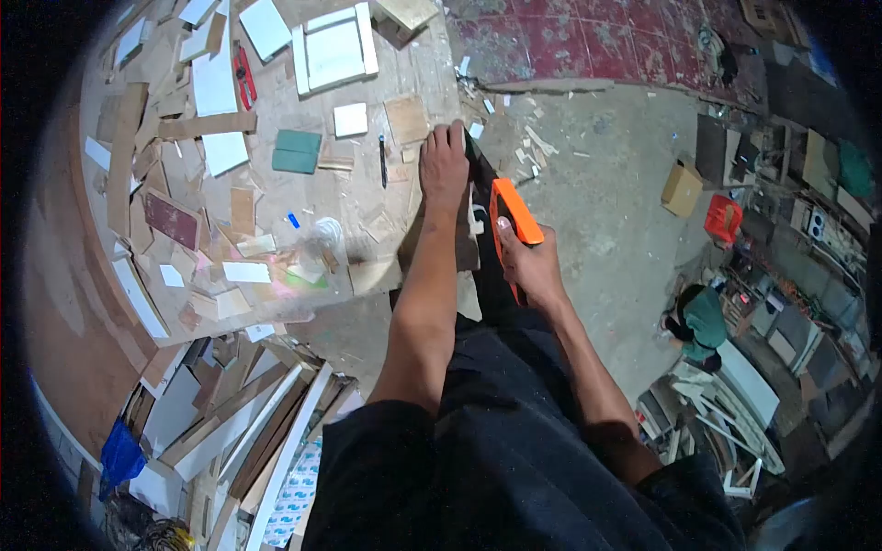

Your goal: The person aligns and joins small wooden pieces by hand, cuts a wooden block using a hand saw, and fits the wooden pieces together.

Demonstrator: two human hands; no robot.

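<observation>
An orange-handled hand saw (519, 213) is in my right hand (533, 264), its fingers wrapped round the handle just past the table's right edge. The saw's dark blade slants up toward my left hand (444, 170). That hand presses down at the table edge with its fingers close together, on a dark piece (418, 243) that shows partly below the wrist. Whether the fingers grip the piece is hidden. Left of my left hand, a dark pen-like tool (383, 163) lies near a thin square wooden piece (406, 120).
The worktable (367, 207) holds a white frame (335, 50), red pliers (243, 78), a green block (297, 151) and many offcuts. Boards (266, 432) stand below it. At the right are a cardboard box (682, 188), a red crate (723, 219) and a crouching person (703, 321).
</observation>
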